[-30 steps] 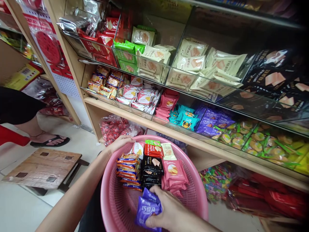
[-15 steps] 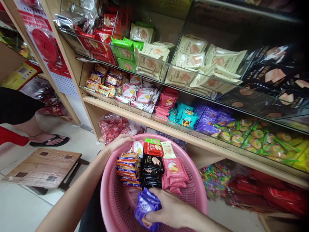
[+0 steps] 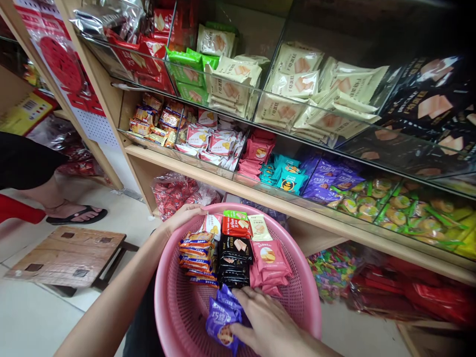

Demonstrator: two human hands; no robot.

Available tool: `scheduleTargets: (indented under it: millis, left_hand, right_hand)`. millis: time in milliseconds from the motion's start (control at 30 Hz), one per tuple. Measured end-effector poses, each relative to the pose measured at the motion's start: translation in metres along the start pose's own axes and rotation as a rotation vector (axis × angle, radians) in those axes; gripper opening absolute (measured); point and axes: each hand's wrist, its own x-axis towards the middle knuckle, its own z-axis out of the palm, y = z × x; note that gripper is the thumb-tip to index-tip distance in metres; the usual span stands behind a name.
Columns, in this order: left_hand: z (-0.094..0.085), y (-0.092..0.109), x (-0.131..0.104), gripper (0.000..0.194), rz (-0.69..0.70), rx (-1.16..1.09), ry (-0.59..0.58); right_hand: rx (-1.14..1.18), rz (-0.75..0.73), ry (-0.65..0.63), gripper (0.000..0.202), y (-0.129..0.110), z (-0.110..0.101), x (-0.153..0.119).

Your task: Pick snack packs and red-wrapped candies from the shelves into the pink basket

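A pink plastic basket [image 3: 313, 317] with perforated walls is in front of me, tilted toward me. My left hand [image 3: 186, 218] grips its far left rim. Inside, my right hand [image 3: 264, 317] has thumb and fingers around purple snack packets [image 3: 223, 320] at the near side. Beyond them stand orange wrapped snacks [image 3: 197, 260], black cake packets [image 3: 235, 255] and pink packets [image 3: 270, 263] in stacks. At the far end of the basket are a white packet [image 3: 211, 224], a red packet [image 3: 236, 226], a green packet [image 3: 235, 215] and a cream packet [image 3: 260, 228].
Wooden shelves [image 3: 223, 178] with clear-fronted bins of wrapped snacks run across the back. Bagged goods [image 3: 174, 196] lie underneath. A low wooden stool [image 3: 67, 255] stands at left, near another person's sandalled foot [image 3: 80, 213].
My right hand has shifted slightly right, and more of the front purple packet's face shows. My left hand stays on the rim. The view has moved slightly.
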Motion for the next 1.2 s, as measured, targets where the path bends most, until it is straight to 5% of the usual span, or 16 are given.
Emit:
scheduleTargets:
  millis: [367,833,1067,1200]
  left_hand:
    - [0.001,0.0,0.0,0.026,-0.021,0.003,0.003]
    - [0.0,0.001,0.0,0.025,-0.016,0.007,-0.007]
    - [0.002,0.004,-0.002,0.024,-0.007,0.022,-0.001]
    - [0.003,0.004,-0.002,0.022,-0.021,0.017,0.008]
  right_hand:
    - [-0.174,0.014,0.015,0.054,-0.007,0.009,0.005]
    - [0.226,-0.253,-0.019,0.045,-0.004,-0.001,0.008]
    - [0.297,-0.077,-0.007,0.058,0.0,-0.006,-0.009]
    - [0.521,0.02,-0.007,0.053,0.015,0.0,-0.015]
